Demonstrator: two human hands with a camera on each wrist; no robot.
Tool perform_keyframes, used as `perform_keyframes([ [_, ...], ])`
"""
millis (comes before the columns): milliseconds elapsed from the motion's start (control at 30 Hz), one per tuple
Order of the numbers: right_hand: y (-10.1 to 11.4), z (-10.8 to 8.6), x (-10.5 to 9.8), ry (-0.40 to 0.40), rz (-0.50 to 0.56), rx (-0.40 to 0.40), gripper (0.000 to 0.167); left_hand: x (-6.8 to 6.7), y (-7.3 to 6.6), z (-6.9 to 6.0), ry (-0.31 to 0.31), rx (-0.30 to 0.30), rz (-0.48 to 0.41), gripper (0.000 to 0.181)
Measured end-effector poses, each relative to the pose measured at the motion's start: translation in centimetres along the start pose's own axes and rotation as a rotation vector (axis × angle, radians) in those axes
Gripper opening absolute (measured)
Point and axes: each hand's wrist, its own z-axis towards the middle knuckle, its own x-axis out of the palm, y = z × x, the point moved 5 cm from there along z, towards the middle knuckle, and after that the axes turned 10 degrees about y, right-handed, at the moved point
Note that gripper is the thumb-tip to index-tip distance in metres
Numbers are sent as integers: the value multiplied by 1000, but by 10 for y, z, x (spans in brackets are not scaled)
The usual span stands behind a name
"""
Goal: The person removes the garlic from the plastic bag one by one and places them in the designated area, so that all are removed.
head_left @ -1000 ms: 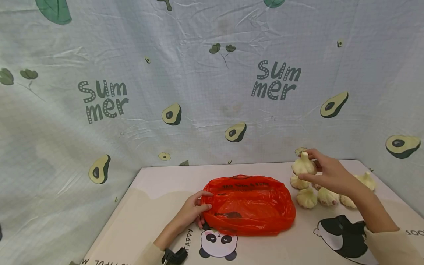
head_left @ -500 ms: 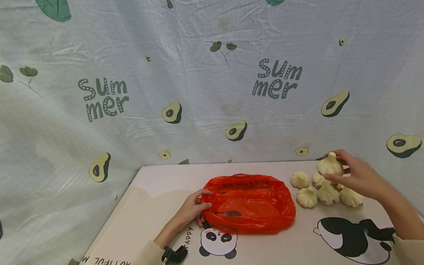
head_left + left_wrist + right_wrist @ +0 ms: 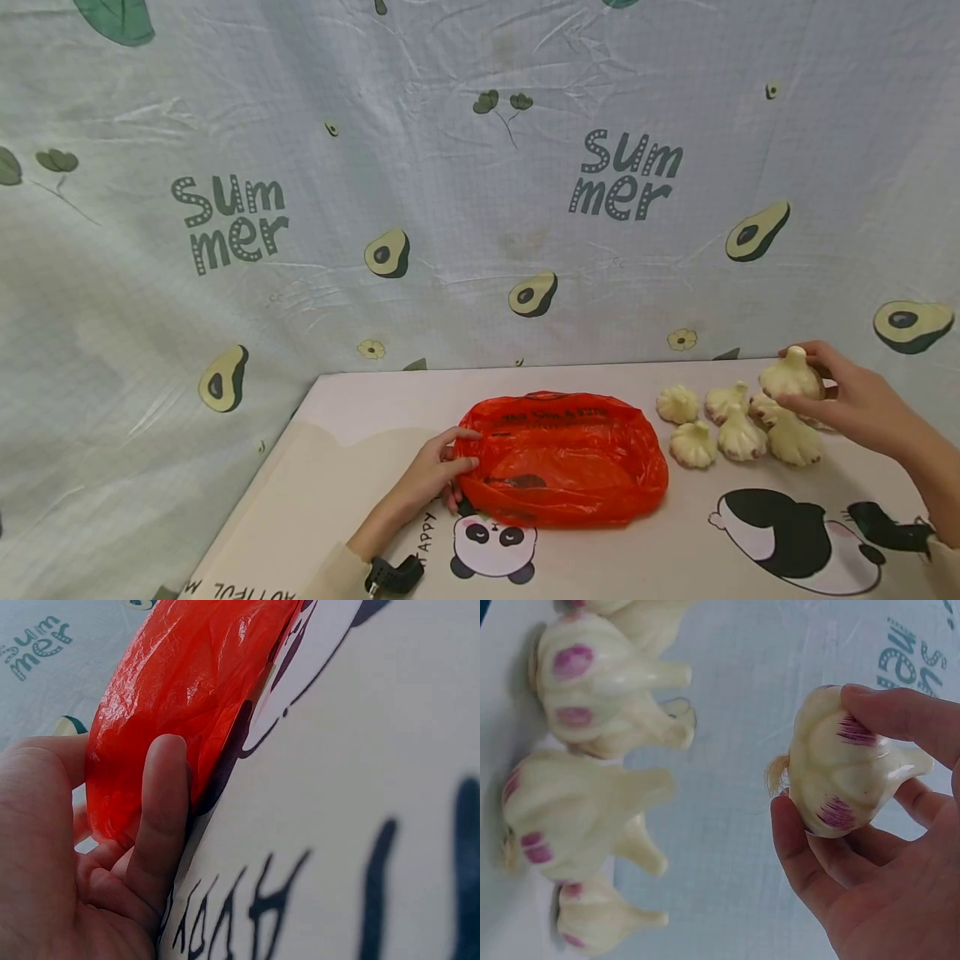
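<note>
My left hand [image 3: 433, 472] grips the left edge of a red plastic bag [image 3: 562, 458], which lies spread open on the table. In the left wrist view, the thumb and fingers curl about the bag's edge [image 3: 172, 705]. At the right, my right hand [image 3: 862, 404] holds a garlic bulb [image 3: 790, 375] raised just above other bulbs. Seen from the right wrist, the held bulb has purple marks and a tuft of roots, with thumb and fingers around it. Several more garlic bulbs [image 3: 742, 435] lie grouped between the bag and this hand.
A pale table mat [image 3: 375, 417] printed with a panda [image 3: 495, 546] and a black-and-white animal covers the table. Behind it hangs a light cloth [image 3: 450, 183] with avocado prints. A black wrist strap [image 3: 393, 575] is on the left forearm.
The right hand has moved right with the garlic bulb, from beside the bag to over the far right bulbs. The left hand and bag stay put.
</note>
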Motion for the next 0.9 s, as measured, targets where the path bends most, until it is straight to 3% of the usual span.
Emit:
perform_keyframes([
  [367, -40, -20, -5, -34, -43, 91, 66, 0, -2, 0, 3, -3, 13, 47],
  [900, -86, -35, 7, 1, 8, 198, 74, 0, 1, -2, 1, -11, 8, 45],
])
